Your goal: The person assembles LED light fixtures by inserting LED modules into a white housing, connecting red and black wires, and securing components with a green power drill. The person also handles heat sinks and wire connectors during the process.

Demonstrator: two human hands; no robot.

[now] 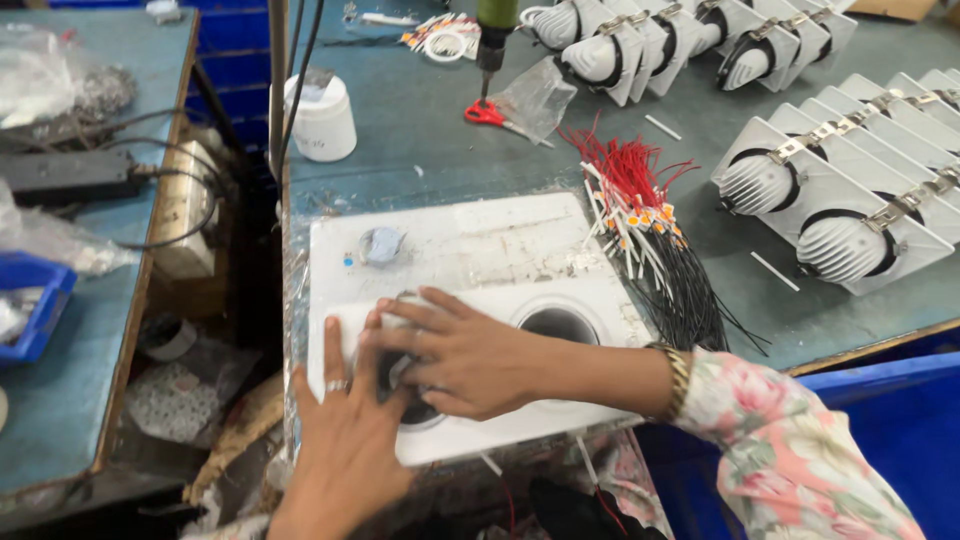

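Side bench: a blue plastic bin (25,310) and a black power strip with trailing cables (70,175) sit well apart from the work.
White tub: a squat white plastic container (322,120) stands at the back of the grey-green worktable (430,150).
Left hand: the left hand (345,425), ring on one finger, lies flat with fingers spread on the near left corner of the white rectangular twin-hole lamp frame (470,300); it presses, grasping nothing.
Right hand: the right hand (455,355) crosses over and covers the frame's left round opening, fingers splayed around a dark part there; whether it pinches that part cannot be told.
Frame position: it rests on a scuffed white board (450,240) at the table's front edge, right opening bare.
Risk: uneven pressure could tip the overhanging frame off the edge, or jam the part crooked.
Wires: a bundle of red and black leads (650,250) lies just beside; a sleeve could drag it.
Far right: finished white finned lamp units (840,200) stand in rows.
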